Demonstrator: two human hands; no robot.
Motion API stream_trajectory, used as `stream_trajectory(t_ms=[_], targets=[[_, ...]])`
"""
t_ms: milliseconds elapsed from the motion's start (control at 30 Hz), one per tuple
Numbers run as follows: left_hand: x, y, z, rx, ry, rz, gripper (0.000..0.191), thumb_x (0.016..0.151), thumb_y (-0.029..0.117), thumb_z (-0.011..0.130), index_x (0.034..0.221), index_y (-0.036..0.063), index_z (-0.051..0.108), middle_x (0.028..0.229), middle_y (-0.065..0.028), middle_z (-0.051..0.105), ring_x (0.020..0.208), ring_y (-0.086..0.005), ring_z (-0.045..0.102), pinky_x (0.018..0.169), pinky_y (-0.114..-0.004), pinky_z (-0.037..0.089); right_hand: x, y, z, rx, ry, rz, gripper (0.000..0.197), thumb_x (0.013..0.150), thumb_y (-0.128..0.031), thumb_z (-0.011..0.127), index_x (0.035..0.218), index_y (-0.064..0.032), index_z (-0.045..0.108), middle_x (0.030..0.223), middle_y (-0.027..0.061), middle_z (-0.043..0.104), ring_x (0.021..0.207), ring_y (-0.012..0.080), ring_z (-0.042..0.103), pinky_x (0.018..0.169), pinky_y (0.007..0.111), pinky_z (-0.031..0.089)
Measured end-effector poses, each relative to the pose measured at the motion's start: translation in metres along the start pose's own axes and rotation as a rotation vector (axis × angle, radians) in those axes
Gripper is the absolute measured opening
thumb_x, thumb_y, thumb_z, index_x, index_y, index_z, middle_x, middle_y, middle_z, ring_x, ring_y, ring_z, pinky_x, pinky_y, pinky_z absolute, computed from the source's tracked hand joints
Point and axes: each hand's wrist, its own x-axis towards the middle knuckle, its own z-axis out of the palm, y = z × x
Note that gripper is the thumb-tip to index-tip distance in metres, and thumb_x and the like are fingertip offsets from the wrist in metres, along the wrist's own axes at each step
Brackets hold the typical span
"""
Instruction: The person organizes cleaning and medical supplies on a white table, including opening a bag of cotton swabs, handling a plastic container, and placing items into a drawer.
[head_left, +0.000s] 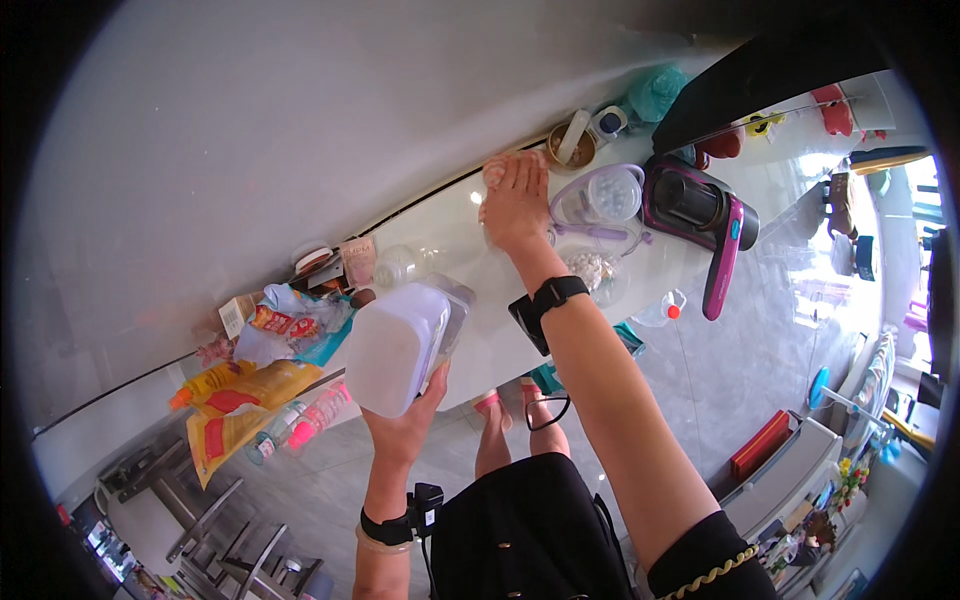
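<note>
My left hand (411, 420) grips a translucent whitish plastic container (397, 349), tilted above the front edge of the glossy white counter (480, 337). My right hand (519, 206) lies flat on a pink-and-white cloth (495, 171) near the counter's back edge, by the wall. Just right of that hand stand a gold-coloured bowl (559, 154) holding a white object and a clear lidded tub (615, 193) with a purple loop around it. Below them is a round clear container of white pieces (592, 270). Behind the held container stands a clear jar (395, 266).
A black and magenta handheld appliance (697, 214) lies at the right. At the left are snack bags (292, 322), a yellow bag (225, 420), an orange-capped bottle (210, 381) and a pink bottle (322, 412). A dark panel (765, 90) juts in at the upper right. Metal-framed chairs (217, 532) stand lower left.
</note>
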Motion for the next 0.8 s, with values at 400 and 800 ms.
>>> stream_trajectory(t_ms=[400,800], targets=[[-0.01,-0.003,-0.007,-0.1,0.027,0.032,0.046,0.069,0.004,0.077,0.11,-0.0024,0.056,0.101,-0.0083,0.06,0.088,-0.0156,0.058,0.078,-0.029,0.048,0.0,-0.013,-0.01,-0.236,-0.201,-0.013,0.055,0.087,-0.04,0.048,0.121,0.0026,0.054,0.131,0.0279,0.042,0.124,0.0462,0.032,0.108,0.055,0.011],[-0.013,0.001,-0.007,-0.095,0.009,0.079,0.05,0.071,-0.001,0.074,0.112,-0.0027,0.046,0.098,-0.0083,0.057,0.084,-0.0126,0.056,0.071,-0.027,0.05,-0.065,-0.024,0.0,-0.186,-0.037,-0.077,0.057,0.088,-0.033,0.049,0.122,0.0125,0.045,0.132,0.0295,0.039,0.13,0.0443,0.028,0.112,0.05,0.012]])
